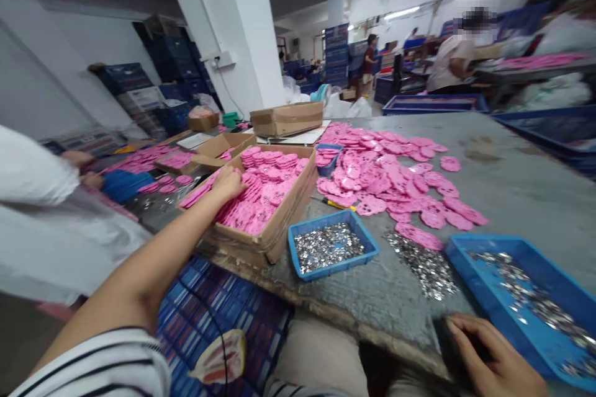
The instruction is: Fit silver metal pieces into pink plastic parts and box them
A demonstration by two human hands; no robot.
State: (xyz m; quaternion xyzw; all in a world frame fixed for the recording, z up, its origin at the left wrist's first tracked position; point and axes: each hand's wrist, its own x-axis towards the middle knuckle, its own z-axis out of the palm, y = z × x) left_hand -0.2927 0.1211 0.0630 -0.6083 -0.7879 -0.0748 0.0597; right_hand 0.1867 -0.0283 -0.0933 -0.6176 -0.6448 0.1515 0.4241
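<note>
My left hand (228, 185) reaches into an open cardboard box (291, 214) of flat pink pieces (254, 201). Its fingers curl down among the pieces, and the fingertips are hidden, so whether a piece is between them does not show. Low on the right, my right hand (496, 356) is curled at the table's front edge, beside a blue tray (487, 279) of small shiny metal parts (526, 288). A dark patch lies against its fingertips; what it is, I cannot make out.
A smaller blue tray (295, 254) of metal parts stands right of the box. More metal parts (431, 270) lie loose below a pink heap (386, 177). A yellow-handled tool (341, 205) pokes out there. At left stands a person in white (41, 211). Behind the table rises a pillar (233, 25).
</note>
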